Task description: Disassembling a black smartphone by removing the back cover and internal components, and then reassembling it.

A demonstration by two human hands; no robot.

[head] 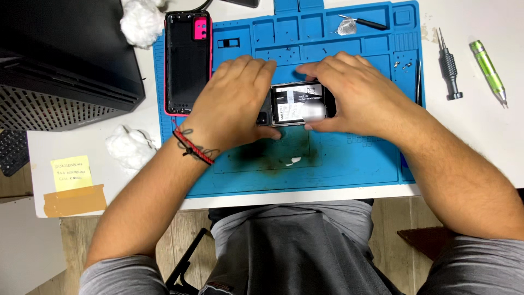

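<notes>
An opened phone (297, 104) with its battery showing lies crosswise on the blue repair mat (349, 164). My left hand (237, 104) covers the phone's left end and grips it; a red and black cord bracelet sits on that wrist. My right hand (355, 93) wraps over the phone's right end, fingers curled along its far edge and thumb on the near edge. The phone's removed back cover (187, 63), black inside with a pink rim, rests at the mat's left edge, apart from my left hand.
Two screwdrivers lie right of the mat, one dark (450, 74), one green (488, 71). Tweezers (418, 82) and small screws (406, 65) sit on the mat's right side. White cotton wads (130, 146) and a yellow note (71, 173) lie left, next to a black case (65, 60).
</notes>
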